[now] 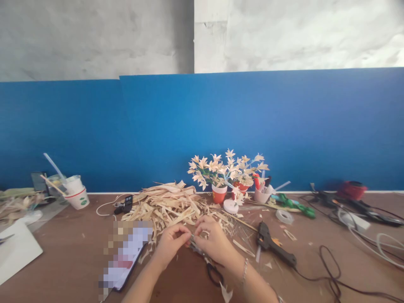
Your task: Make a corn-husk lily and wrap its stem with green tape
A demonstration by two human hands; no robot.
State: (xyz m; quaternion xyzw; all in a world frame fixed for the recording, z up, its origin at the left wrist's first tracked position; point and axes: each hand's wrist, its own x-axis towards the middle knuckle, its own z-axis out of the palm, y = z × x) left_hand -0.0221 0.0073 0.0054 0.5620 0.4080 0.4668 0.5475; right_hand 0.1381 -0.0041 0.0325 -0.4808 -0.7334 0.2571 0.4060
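My left hand [173,244] and my right hand [213,240] meet above the table's middle, thumbs and fingertips pinched close together. Something small and thin sits between them, too small to name. Below my right hand lies a pair of scissors [215,275] with black handles, its blades partly covered. A pale cut scrap of husk [226,293] rests by the handles. Just beyond both hands spreads a heap of dry husk strips [170,204]. Behind it, pale husk flowers [216,168] on green stems stand in small red and white pots [219,194].
To the right lie a black glue gun [274,246] with a trailing cord, a tape roll [284,216] and tangled cables [331,273]. A phone [129,256] is left of my hands. Paper cups [77,198] stand far left. A blue partition [158,130] closes off the back.
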